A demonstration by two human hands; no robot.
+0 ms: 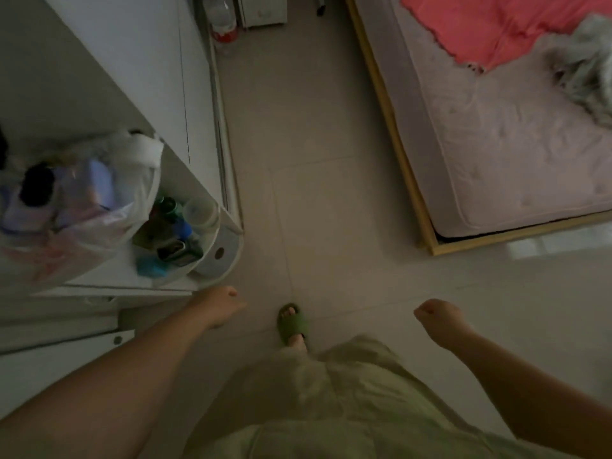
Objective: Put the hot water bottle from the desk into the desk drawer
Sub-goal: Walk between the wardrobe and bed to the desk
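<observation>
I look down at a tiled floor in a dim room. My left hand point(221, 306) hangs loosely curled near the corner of a white desk point(109, 283), holding nothing. My right hand point(437, 318) is a closed fist over the bare floor, empty too. No hot water bottle shows in this view. White panels point(56, 332) below the desk's front edge may be drawer fronts; I cannot tell whether one is open.
A clear plastic bag point(76, 207) full of items and a round white tray point(212, 256) of small bottles sit on the desk. A bed point(516, 154) with a pink blanket stands right. A plastic bottle point(222, 18) stands far ahead. My foot wears a green slipper point(293, 323).
</observation>
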